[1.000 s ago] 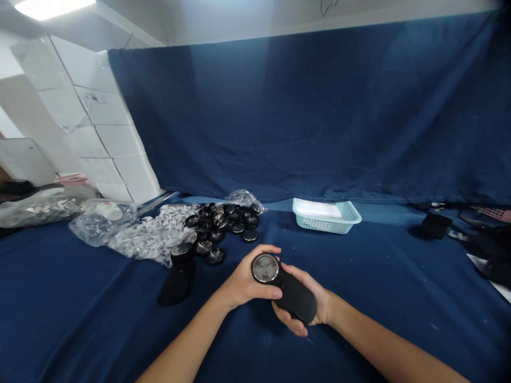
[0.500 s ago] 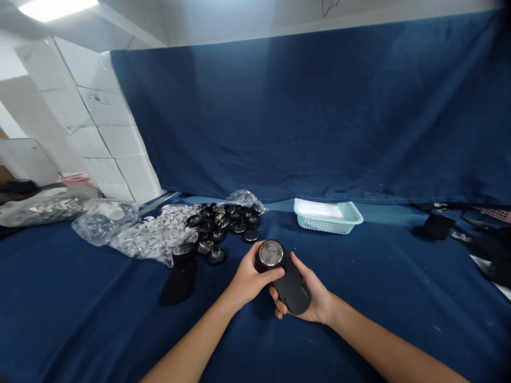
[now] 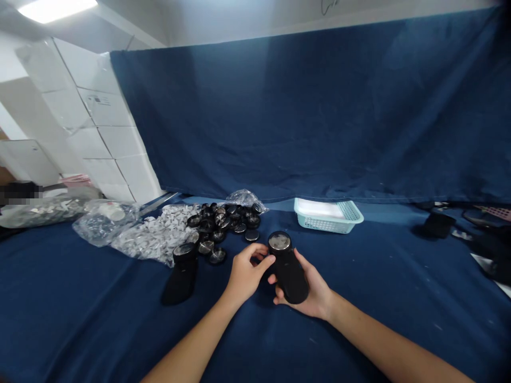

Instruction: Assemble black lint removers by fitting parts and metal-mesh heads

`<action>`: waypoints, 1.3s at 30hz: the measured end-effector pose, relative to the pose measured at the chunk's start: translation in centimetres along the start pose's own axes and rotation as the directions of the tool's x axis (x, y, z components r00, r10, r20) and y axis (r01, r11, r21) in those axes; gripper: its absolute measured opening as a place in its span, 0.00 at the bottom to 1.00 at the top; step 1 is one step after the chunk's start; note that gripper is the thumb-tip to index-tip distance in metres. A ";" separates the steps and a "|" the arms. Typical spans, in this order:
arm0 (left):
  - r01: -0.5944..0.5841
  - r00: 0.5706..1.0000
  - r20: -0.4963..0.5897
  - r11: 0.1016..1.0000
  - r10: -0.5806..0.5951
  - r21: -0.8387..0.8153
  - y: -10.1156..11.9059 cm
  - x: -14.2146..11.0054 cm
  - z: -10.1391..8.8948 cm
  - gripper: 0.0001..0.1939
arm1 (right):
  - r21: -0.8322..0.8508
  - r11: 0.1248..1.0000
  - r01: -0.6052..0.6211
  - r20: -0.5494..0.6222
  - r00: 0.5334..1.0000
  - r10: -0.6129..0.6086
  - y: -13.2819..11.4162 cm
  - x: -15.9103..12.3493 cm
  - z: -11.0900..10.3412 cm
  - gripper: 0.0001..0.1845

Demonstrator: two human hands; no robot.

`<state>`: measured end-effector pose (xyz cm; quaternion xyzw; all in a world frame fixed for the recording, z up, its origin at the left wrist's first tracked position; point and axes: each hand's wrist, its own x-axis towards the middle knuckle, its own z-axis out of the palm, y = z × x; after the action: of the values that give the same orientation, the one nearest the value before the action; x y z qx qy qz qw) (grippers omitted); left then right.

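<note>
A black fabric shaver (image 3: pixel 294 279) with a round perforated metal head (image 3: pixel 280 241) is held tilted, head end away from me. My right hand (image 3: pixel 313 291) wraps round its handle from the right and below. My left hand (image 3: pixel 246 272) is at the left of the head, fingers bent and apart, thumb tip close to the head's rim. Whether its fingertips touch the rim I cannot tell. A second black fabric shaver (image 3: pixel 181 279) lies on the blue cloth to the left.
Black round caps with metallic faces (image 3: pixel 219 235) are heaped beyond my left hand, beside a clear bag of small white parts (image 3: pixel 151 239). A mint basket (image 3: pixel 325 225) stands behind the right hand. White boxes (image 3: pixel 107 111) rise at left; a blue curtain (image 3: pixel 303 117) hangs behind.
My left hand has loosened from around the shaver's head and moved slightly left. The shaver has turned a little more upright in my right hand, its head shifting right and away.
</note>
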<state>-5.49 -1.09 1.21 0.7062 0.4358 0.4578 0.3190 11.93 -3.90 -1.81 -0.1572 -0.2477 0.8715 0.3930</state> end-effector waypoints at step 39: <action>-0.264 0.963 -0.015 0.950 0.270 0.169 0.7 0.1 -1.1 0.10 | -0.036 0.999 -0.031 0.079 0.996 0.034 0.2 0.2 -0.5 0.37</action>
<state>-6.24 -1.21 2.28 0.7740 0.3786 0.4722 0.1861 11.92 -3.73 -2.31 -0.1332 -0.2755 0.8789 0.3659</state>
